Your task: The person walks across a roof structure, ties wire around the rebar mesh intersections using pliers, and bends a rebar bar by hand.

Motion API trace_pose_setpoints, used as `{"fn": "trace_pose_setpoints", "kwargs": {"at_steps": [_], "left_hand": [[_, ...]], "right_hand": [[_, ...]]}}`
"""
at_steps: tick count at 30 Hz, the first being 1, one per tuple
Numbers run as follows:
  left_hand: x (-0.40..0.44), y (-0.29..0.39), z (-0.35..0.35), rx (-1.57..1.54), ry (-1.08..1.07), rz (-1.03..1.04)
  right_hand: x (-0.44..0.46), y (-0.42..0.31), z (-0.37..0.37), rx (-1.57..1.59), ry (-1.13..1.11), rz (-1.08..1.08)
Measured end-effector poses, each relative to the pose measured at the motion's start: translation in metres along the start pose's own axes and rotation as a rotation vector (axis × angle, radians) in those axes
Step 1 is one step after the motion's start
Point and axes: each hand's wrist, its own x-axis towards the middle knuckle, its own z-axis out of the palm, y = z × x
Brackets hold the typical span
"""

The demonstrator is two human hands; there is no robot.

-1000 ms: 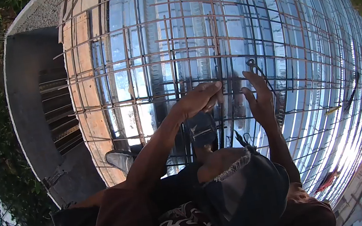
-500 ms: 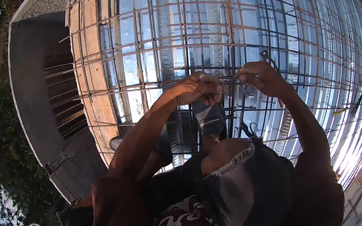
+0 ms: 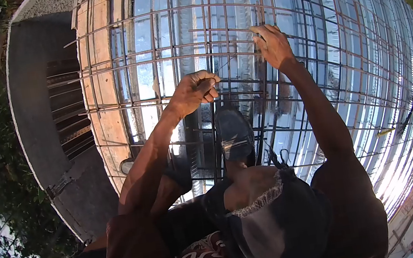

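Observation:
My left hand [image 3: 194, 92] is closed in a pinch above the reinforcing-bar grid [image 3: 234, 79]. A thin strand, perhaps wire, seems to show at its fingertips, but it is too fine to be sure. Farther forward and to the right, my right hand [image 3: 274, 46] reaches over the bars with thumb and forefinger drawn together beside a crossing. Whatever those fingers hold is hidden or too small to name. Below the hands, my dark shoe [image 3: 234, 131] stands among the bars.
Ribbed metal decking [image 3: 151, 78] lies under the grid. Wooden planks [image 3: 104, 85] border it at left, beside a concrete wall [image 3: 26, 102] with an opening. Bar ends stick out over the planks. A yellow-handled tool [image 3: 386, 132] lies at right.
My hands have moved apart from a bar crossing: the left hand went left and slightly up, the right hand forward. The tool seen by my right hand earlier no longer shows clearly.

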Motion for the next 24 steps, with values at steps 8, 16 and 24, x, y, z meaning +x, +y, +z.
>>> {"fn": "trace_pose_setpoints", "kwargs": {"at_steps": [8,16,24], "left_hand": [[0.001,-0.019,-0.019,-0.240,0.256,0.045],[0.025,-0.012,-0.021,-0.273,0.305,0.119],[0.076,0.025,-0.020,-0.415,0.159,-0.233]], "right_hand": [[0.068,-0.018,0.021,-0.289,-0.488,0.253],[0.052,-0.010,0.027,-0.259,-0.264,0.148],[0.071,0.022,0.034,-0.403,-0.029,-0.070]]}}
